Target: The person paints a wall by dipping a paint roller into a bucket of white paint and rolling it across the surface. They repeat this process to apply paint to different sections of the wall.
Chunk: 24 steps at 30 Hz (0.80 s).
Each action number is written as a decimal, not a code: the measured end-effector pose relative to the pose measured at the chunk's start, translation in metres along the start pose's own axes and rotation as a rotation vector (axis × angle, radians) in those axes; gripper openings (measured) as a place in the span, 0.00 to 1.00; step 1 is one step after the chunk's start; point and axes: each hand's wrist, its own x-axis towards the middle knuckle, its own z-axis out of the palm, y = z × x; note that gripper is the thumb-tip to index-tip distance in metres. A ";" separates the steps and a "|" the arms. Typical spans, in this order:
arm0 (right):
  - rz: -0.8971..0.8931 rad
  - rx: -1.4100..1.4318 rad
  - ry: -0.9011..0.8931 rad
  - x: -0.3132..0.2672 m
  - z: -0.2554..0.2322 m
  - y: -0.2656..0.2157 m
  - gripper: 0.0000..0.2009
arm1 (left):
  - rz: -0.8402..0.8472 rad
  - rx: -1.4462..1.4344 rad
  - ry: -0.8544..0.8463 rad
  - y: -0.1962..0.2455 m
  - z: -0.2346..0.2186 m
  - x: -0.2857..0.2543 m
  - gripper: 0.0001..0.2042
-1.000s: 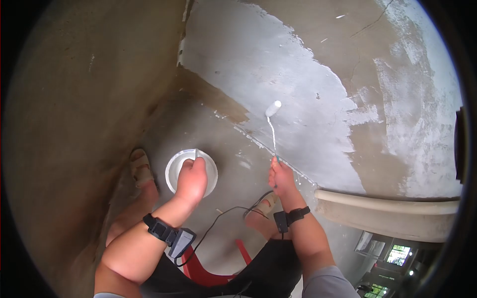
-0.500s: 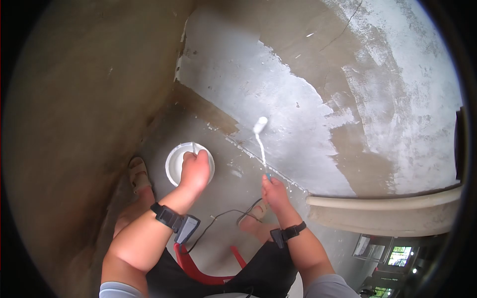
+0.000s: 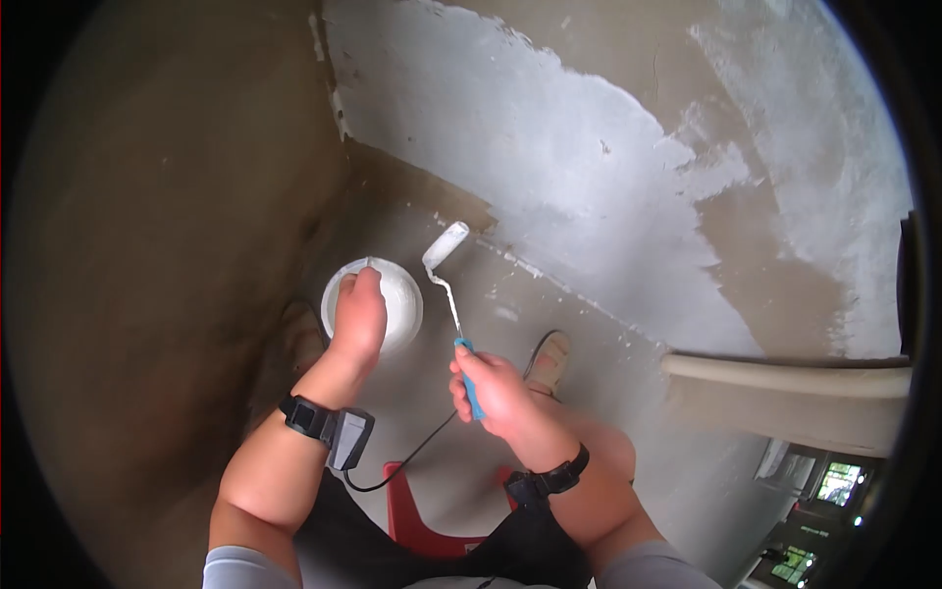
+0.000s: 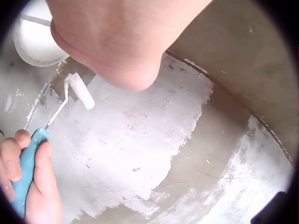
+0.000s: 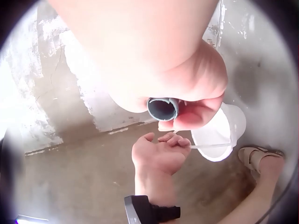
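In the head view my left hand [image 3: 359,316] is over a round white bucket [image 3: 329,304] that contains white paint [image 3: 399,299]. Its fingers are curled round the bucket's pale handle [image 5: 205,147], seen best in the right wrist view. My right hand [image 3: 494,391] grips the blue handle [image 3: 471,383] of a small paint roller, thumb lying along it. The white, paint-covered roller sleeve [image 3: 447,244] is just right of the bucket's rim, at the end of a bent, paint-coated rod [image 4: 58,112]. Part of the bucket is hidden by my left hand.
Ahead stands a wall [image 3: 549,147] with a broad white painted patch and bare brown areas. A brown wall [image 3: 177,245] is on the left. A red stool [image 3: 422,535] is beneath me, a sandalled foot [image 3: 548,361] beside my right hand, and a pale ledge [image 3: 785,383] at right.
My right hand has brought the roller away from the painted wall, down and left to beside the bucket. My left hand keeps its grip on the bucket's handle.
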 end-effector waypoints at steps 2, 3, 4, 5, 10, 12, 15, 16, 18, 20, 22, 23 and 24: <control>0.006 0.006 -0.022 0.002 0.003 0.004 0.19 | -0.042 0.001 0.043 0.007 0.004 -0.004 0.17; 0.006 -0.014 -0.036 0.002 0.003 0.007 0.18 | -0.027 0.010 0.031 0.003 0.005 -0.002 0.15; 0.007 0.009 -0.034 0.001 0.001 0.008 0.18 | -0.028 0.031 0.023 0.003 0.004 -0.002 0.15; 0.025 -0.051 -0.025 0.000 0.000 0.007 0.18 | -0.044 0.019 -0.009 0.005 0.004 -0.004 0.14; 0.070 -0.096 -0.073 -0.015 0.002 0.003 0.18 | -0.057 -0.062 -0.015 0.006 0.005 -0.002 0.11; 0.040 -0.080 -0.093 -0.021 0.006 0.013 0.18 | -0.083 -0.112 -0.068 0.004 0.005 -0.001 0.11; 0.063 -0.117 -0.086 -0.025 0.009 0.020 0.19 | -0.066 -0.110 -0.082 0.010 0.011 -0.005 0.10; 0.067 -0.110 -0.091 -0.025 0.009 0.025 0.19 | -0.054 -0.107 -0.092 0.013 0.013 -0.007 0.10; 0.034 -0.298 -0.034 -0.023 0.009 0.032 0.18 | -0.050 -0.076 -0.089 0.014 0.012 -0.007 0.10; 0.070 -0.333 -0.035 -0.027 0.015 0.032 0.18 | -0.024 -0.043 -0.123 0.007 0.007 -0.004 0.10; 0.108 -0.367 -0.037 -0.027 0.014 0.034 0.18 | -0.026 -0.010 -0.127 0.004 0.006 -0.004 0.10; 0.137 -0.344 -0.052 -0.024 0.013 0.037 0.17 | -0.019 0.017 -0.139 0.003 0.005 -0.003 0.10; 0.166 -0.318 -0.066 -0.024 0.013 0.039 0.16 | -0.028 0.028 -0.140 0.003 0.006 -0.004 0.10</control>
